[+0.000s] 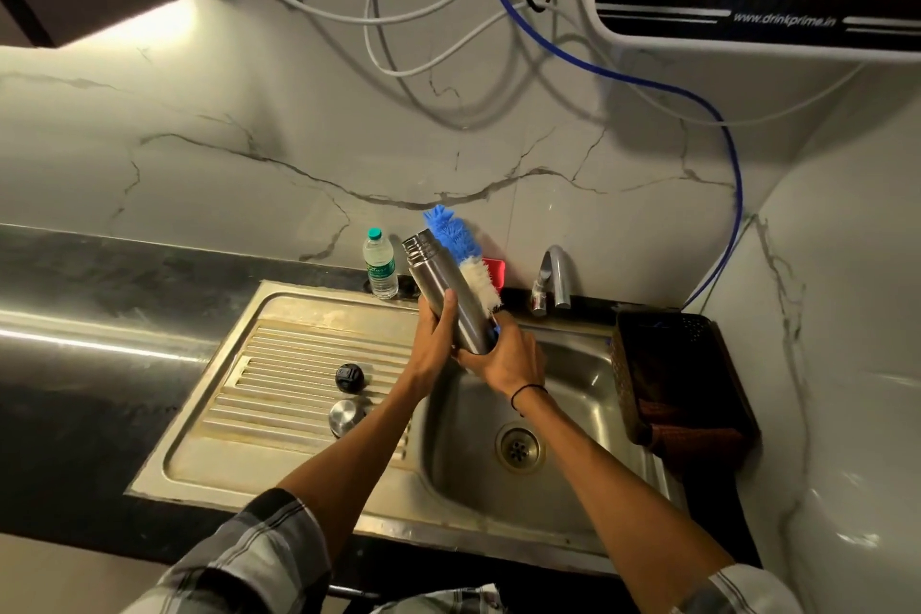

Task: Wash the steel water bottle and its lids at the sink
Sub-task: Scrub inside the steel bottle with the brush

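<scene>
Two hands are held up over the sink (588,364). The fingers (448,309) of the left hand (432,344) are curled round the steel bottle (446,294), about halfway up its side. The right hand (508,354) is wrapped round the bottom end of the bottle, and the handle of a brush (466,259) is held there too, though the handle itself is mostly hidden by the hand. The bottle is tilted, with its open top pointed up and to the left, above the back edge of the sink. The brush is laid along the right side of the bottle, touching it. Its fluffy head is blue at the top and white lower down.

On the ridged part beside the sink, a black lid (349,376) is seen, and a shiny steel lid (347,415) is placed just in front of it. Both lids are well apart from the bottle. A small plastic bottle (380,267) with a green cap is stood at the back of the dark surface (99,314). A tap (555,277) is fixed behind the sink bowl, and a dark basket (668,364) is set to the right of the bowl. A drain (517,445) is seen in the bowl. Wires and a blue tube (697,100) are hung on the wall above.
</scene>
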